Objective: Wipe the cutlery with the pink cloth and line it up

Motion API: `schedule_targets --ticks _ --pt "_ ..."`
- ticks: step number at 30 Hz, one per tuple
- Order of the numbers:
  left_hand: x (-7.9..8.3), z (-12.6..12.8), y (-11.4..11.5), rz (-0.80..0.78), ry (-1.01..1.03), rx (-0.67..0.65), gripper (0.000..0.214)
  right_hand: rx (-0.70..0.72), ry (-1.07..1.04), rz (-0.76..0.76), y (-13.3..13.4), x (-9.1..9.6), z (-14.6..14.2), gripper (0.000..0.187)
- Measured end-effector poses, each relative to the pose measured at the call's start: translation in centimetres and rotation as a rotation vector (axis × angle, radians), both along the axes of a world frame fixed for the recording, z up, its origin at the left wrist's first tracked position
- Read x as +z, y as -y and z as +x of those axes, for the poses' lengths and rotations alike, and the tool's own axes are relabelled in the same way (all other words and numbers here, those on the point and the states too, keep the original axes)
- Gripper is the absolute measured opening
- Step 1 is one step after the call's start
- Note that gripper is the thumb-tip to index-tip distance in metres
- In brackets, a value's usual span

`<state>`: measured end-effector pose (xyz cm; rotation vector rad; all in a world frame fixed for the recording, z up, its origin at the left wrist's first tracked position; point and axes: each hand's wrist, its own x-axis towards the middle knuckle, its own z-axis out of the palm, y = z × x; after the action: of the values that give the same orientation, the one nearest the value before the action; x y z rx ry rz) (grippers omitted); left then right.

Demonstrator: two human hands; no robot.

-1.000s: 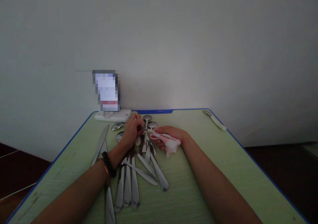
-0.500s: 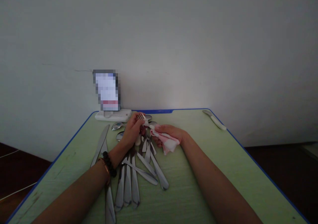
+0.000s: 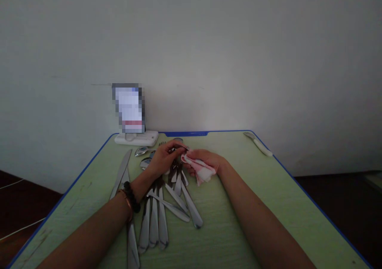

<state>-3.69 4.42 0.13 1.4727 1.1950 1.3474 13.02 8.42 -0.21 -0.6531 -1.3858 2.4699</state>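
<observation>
My left hand (image 3: 165,156) is closed on a fork (image 3: 182,146), whose tines are mostly hidden behind the fingers. Meeting it from the right, my right hand (image 3: 205,158) is closed on a pink and white cloth (image 3: 203,171) that is bunched against the fork's lower part. Beneath both hands lies a pile of metal cutlery. Several handles (image 3: 163,231) point toward me from it. Two spoons, a nearer spoon (image 3: 145,163) and a farther spoon (image 3: 141,151), show their bowls left of my left hand.
A knife (image 3: 121,171) lies along the left of the pile. A white-handled folding knife (image 3: 260,145) rests near the table's right edge. At the back left, a blurred-out screen (image 3: 129,109) stands on a white base (image 3: 127,140). The green table (image 3: 227,221) meets a wall.
My left hand has shifted slightly right, closer to the cloth. The fork's tines, in plain sight before, are now covered by the fingers. My right hand has barely moved.
</observation>
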Motion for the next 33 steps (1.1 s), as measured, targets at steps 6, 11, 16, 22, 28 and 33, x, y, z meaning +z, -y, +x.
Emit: schedule_targets --ticks 6,11,16,22,28,33 --pt "-0.2 -0.2 -0.1 -0.060 0.119 0.095 0.024 0.036 0.012 -0.020 0.0 0.3 0.1 0.041" --pt "-0.4 -0.2 -0.4 -0.068 0.202 0.171 0.028 0.027 0.060 -0.016 -0.1 0.3 0.0 0.039" --pt "-0.7 -0.1 -0.6 -0.059 0.214 0.204 0.030 0.026 0.039 -0.014 0.1 0.5 0.0 0.036" --pt "-0.1 0.2 -0.1 -0.110 0.123 0.102 0.033 0.080 -0.007 -0.008 0.3 0.4 0.2 0.037" --pt "0.0 0.2 0.0 -0.092 0.165 0.144 0.037 0.025 0.125 0.137 -0.5 1.0 1.4 0.044" --pt "0.3 0.6 0.0 -0.052 0.243 0.205 0.038 0.028 0.226 0.252 -1.3 2.3 3.1 0.045"
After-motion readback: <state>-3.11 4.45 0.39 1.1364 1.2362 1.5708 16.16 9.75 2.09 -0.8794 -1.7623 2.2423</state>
